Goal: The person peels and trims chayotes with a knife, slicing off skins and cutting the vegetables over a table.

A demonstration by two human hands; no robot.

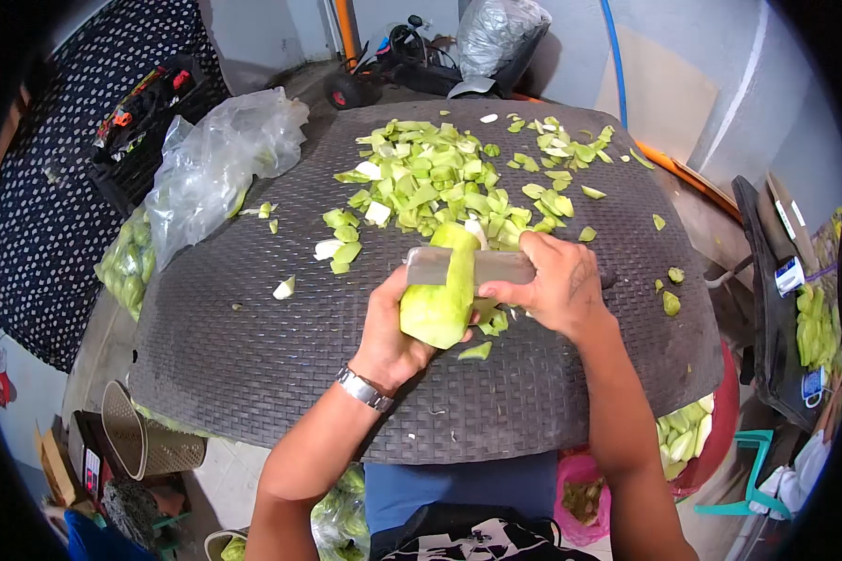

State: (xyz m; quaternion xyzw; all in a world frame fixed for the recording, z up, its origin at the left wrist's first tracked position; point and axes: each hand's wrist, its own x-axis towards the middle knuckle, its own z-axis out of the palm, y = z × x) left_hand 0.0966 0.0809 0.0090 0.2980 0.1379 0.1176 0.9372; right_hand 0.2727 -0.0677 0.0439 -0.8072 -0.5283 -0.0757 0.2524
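Note:
My left hand [391, 337], with a metal watch on its wrist, is wrapped round a pale green vegetable [437, 313] over the dark woven table [281, 374]. My right hand [554, 280] grips a wide flat blade [500, 266] by its right part. The blade lies across the upper part of the vegetable, and a strip of green peel [460, 271] lies over the blade. Beyond my hands spreads a pile of green peelings [430, 173]. A few loose peelings lie below the blade, near my left fingertips.
A clear plastic bag [225, 145] rests on the table's left edge. Smaller scraps [571, 145] lie at the back right. Below the right edge is a red tub [720, 439] of pale pieces, near a pink bag [580, 500]. A teal stool [753, 467] stands farther right.

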